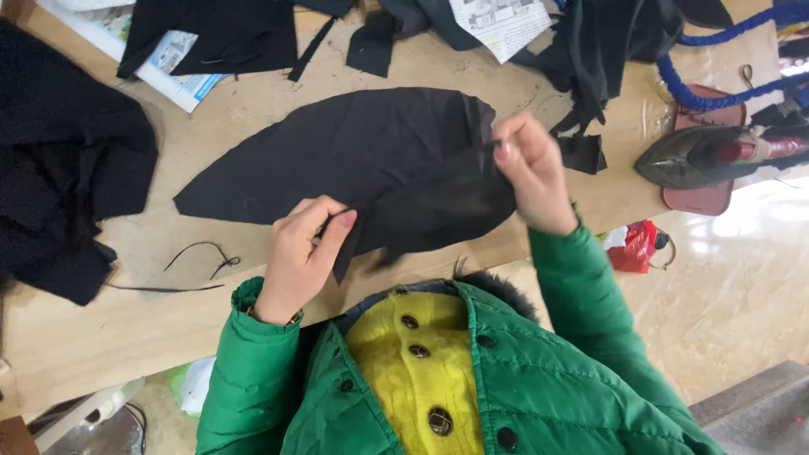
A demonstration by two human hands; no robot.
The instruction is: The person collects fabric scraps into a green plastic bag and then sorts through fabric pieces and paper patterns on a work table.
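Pinching black fabric piece (362, 160) w/ left hand (305, 253), right hand (531, 173).

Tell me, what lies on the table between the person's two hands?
In the head view, the curved black fabric piece spans from the left hand to the right hand; both pinch its edges.

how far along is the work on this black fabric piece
Done: the curved black fabric piece is cut out and lies on the table. In hand: the left hand and right hand pinch its near edge. Left: no stitching shows; the iron sits unused at the side.
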